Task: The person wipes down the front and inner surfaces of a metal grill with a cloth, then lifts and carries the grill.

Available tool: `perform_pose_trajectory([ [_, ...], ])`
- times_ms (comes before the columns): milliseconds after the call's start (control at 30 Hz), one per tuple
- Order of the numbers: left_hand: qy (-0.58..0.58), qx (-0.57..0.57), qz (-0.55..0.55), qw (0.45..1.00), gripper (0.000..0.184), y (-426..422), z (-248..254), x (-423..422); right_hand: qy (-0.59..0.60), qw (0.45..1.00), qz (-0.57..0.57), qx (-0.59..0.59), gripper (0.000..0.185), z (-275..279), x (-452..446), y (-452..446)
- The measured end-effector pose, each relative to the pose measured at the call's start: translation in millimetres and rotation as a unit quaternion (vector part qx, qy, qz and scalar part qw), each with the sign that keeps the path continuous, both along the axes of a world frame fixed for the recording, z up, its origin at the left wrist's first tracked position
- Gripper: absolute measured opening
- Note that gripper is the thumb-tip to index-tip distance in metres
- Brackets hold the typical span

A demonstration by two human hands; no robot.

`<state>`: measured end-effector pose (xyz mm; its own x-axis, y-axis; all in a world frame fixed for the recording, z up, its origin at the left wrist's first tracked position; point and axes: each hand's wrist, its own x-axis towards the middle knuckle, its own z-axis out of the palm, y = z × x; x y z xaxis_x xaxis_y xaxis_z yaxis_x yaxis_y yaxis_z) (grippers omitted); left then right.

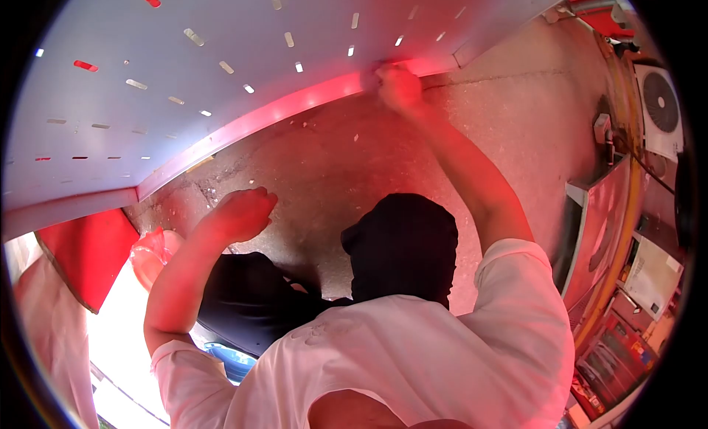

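Observation:
A large pale metal panel [243,30] with rows of slots spans the upper left, and a raised lip [310,95] lit red runs along its near edge. My right hand [400,88] is closed at the right part of that lip. A greyish purple blur lies against its fingers; I cannot make out what it is. Lower and to the left, my left hand [243,213] hangs apart from the panel with its fingers curled into a loose fist. Nothing shows sticking out of it, though the palm is turned away.
Stained concrete floor [324,163] lies below, between the panel and my dark-clothed knee [402,244]. A red sheet [92,252], a pinkish plastic bag [151,255] and a blue basin [234,361] are at left. Along the right stand a fan unit [660,104] and a metal cabinet [594,222].

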<state>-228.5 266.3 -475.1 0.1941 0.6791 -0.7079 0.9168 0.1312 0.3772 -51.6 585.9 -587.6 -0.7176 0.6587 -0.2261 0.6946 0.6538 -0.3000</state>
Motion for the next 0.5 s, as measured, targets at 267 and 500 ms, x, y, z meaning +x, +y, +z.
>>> perform_pose_trajectory([
  [267, -0.030, 0.014, 0.063, 0.997, 0.037, -6, 14, 1, 0.102, 0.899, 0.186, -0.383, 0.031, 17, -62, -80],
  [500, -0.024, -0.006, 0.036, 0.999, 0.037, -12, -5, -13, -0.025, 0.982, -0.139, 0.127, 0.030, 13, 67, 76],
])
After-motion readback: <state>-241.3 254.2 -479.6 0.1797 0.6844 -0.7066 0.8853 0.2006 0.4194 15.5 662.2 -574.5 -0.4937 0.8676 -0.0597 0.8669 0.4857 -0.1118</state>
